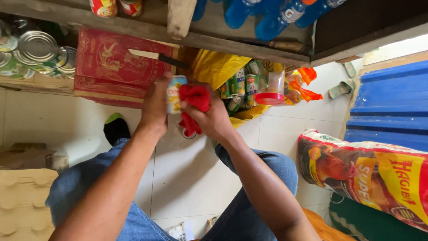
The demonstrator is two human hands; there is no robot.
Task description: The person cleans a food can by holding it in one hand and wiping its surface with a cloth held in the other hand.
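A seated person's left hand (154, 107) grips a small can (174, 94) above the tiled floor (191, 178), while the right hand (213, 119) presses a bunched red cloth (194, 105) against it; a knife (157, 56) lies on a red box (111, 67) just beyond.

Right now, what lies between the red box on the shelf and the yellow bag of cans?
In the head view, a knife with a black handle lies between them, its blade on the red box and its handle toward the yellow bag.

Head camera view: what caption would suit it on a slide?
Left hand holds a small can; right hand presses a red cloth against it.
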